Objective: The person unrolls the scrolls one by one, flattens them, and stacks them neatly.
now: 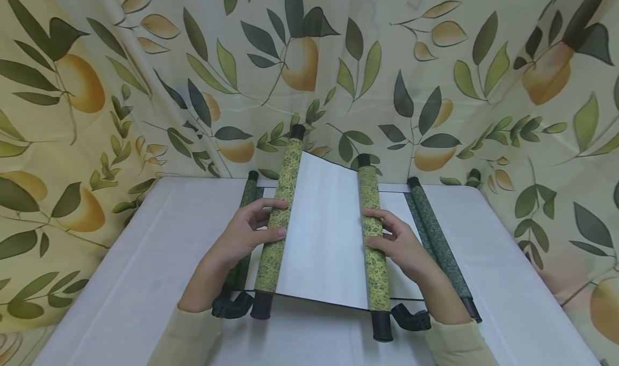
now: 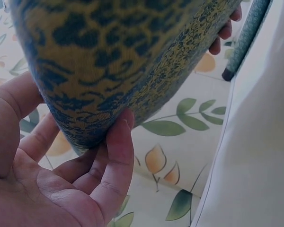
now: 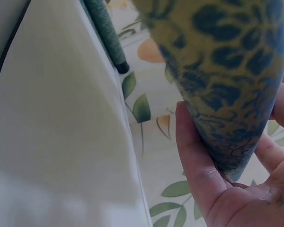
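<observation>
A scroll with a yellow-green floral back (image 1: 325,231) is partly unrolled, its white inner face upward, and tilted over the table. My left hand (image 1: 242,227) grips its left roll, thumb in front and fingers around the far side. The right hand (image 1: 398,242) pinches the right roll between thumb and fingers, near mid-length. Black end caps show on both rolls. In the left wrist view, the patterned roll (image 2: 94,66) rests in the curved fingers (image 2: 118,151). The right wrist view shows the other roll (image 3: 222,80) between thumb and fingers.
Beneath lies a second scroll, spread on the white table (image 1: 121,280), with a dark green right roller (image 1: 442,237) and a left roller (image 1: 249,191) partly hidden. Black curved pieces (image 1: 411,317) sit by both wrists. A leaf-and-fruit patterned curtain (image 1: 338,59) hangs behind.
</observation>
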Available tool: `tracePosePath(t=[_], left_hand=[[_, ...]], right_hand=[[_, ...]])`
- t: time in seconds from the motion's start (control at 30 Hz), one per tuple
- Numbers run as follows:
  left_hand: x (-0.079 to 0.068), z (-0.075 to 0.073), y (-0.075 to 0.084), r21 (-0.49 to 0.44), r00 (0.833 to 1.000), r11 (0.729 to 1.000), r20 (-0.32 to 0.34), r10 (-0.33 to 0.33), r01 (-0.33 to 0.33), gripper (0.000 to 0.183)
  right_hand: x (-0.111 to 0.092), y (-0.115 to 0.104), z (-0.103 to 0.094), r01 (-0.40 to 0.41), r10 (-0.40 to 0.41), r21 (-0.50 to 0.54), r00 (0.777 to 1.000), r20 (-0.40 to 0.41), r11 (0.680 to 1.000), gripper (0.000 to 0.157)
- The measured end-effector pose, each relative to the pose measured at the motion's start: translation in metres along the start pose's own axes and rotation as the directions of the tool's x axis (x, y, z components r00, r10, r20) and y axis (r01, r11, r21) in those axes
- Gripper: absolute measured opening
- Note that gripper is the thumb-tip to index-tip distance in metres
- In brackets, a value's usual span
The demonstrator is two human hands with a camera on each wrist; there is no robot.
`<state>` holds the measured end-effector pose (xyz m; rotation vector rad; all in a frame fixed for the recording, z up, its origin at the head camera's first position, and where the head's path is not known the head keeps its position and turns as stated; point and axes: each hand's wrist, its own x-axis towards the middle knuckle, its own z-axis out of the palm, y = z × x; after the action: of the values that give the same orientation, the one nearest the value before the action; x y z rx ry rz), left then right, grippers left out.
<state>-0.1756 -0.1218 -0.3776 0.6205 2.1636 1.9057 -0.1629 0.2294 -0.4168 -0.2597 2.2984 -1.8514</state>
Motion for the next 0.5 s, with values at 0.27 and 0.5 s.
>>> tracePosePath(t=[0.27,0.5], left_hand=[[0.0013,-0.0018,-0.0002,0.005,1.0,1.0,0.005,0.016,-0.016,0.048],[0.0005,-0.0037,-0.0006,0.005,1.0,1.0,0.015,0.015,-0.015,0.048]], right_hand=[[0.0,-0.0047,-0.0022,-0.01,0.01,0.0,1.0,-0.02,1.0,0.058],[-0.0008,-0.0049,-0.0031,-0.017,0.017,0.008,1.0,-0.009,1.0,0.057]])
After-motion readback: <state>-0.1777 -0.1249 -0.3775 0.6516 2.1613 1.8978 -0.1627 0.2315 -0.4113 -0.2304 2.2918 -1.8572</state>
